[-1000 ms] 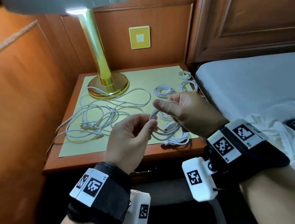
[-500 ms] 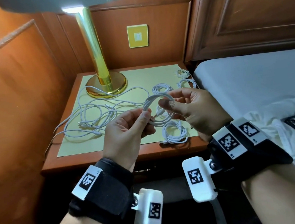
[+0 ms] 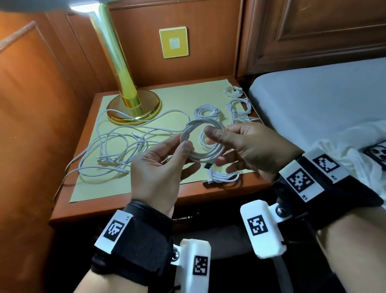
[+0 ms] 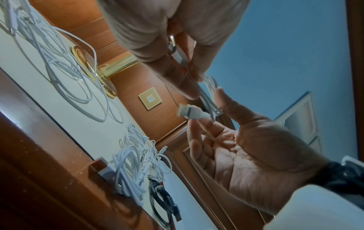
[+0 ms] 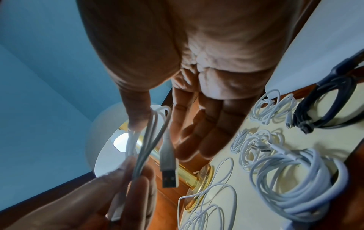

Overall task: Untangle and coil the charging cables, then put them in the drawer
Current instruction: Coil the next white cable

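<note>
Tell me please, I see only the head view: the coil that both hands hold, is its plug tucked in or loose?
Observer: Loose. In the right wrist view the USB plug sticks out free from the coiled cable, between the left hand and the right hand.
Operator: And the other end of it?
Observer: The small connector is held between the fingers of the left hand.
Operator: Does the right hand hide something from me?
Observer: Yes. A black cable, coiled, lies beside the white coils.
</note>
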Demonstrator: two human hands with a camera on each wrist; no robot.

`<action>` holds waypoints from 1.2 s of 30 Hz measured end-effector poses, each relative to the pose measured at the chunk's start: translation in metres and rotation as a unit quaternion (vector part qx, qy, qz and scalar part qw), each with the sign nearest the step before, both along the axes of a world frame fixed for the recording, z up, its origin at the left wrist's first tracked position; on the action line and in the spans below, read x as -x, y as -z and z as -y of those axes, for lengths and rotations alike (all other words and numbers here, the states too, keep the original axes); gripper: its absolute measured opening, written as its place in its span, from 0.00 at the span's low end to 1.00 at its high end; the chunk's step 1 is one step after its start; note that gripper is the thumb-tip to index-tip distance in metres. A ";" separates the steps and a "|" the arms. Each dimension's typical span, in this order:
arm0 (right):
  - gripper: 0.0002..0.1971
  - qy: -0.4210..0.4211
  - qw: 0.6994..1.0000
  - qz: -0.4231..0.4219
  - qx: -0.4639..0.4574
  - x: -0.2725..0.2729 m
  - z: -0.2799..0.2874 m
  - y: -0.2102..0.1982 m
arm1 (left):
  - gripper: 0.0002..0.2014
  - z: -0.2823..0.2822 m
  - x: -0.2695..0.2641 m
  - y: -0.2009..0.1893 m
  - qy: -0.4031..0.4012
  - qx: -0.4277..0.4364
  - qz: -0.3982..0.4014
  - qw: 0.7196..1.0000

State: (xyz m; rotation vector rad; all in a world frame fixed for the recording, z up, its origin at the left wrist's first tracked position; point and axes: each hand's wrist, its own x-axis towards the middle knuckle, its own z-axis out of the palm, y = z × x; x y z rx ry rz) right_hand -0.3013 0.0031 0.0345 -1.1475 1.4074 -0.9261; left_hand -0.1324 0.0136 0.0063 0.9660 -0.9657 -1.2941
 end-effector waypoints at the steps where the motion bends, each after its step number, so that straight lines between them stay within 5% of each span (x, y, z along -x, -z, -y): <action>1: 0.32 0.007 1.000 0.012 0.005 0.000 0.000 0.000 | 0.09 0.000 0.001 0.000 -0.002 0.001 0.003 1.000; 12: 0.21 0.034 0.996 0.067 -0.041 0.006 -0.004 0.001 | 0.10 0.002 0.013 0.000 -0.014 0.026 0.012 1.000; 17: 0.29 0.030 0.996 0.084 -0.030 0.008 -0.005 -0.001 | 0.13 0.003 0.014 0.001 -0.013 0.025 0.007 1.000; 23: 0.35 -0.011 1.000 -0.006 -0.003 0.011 -0.008 -0.005 | 0.17 0.006 0.006 -0.006 0.002 0.017 -0.027 0.999; 27: 0.24 -0.008 1.000 -0.008 -0.014 0.018 -0.008 -0.007 | 0.16 0.010 0.000 -0.006 -0.016 0.063 0.048 0.997; 31: 0.13 0.005 0.994 0.101 -0.042 0.024 -0.011 -0.009 | 0.19 0.018 -0.011 0.002 -0.065 0.131 0.210 0.967; 36: 0.15 -0.025 0.976 0.213 -0.041 0.013 -0.016 -0.010 | 0.18 0.016 -0.004 0.010 -0.081 0.152 0.263 0.949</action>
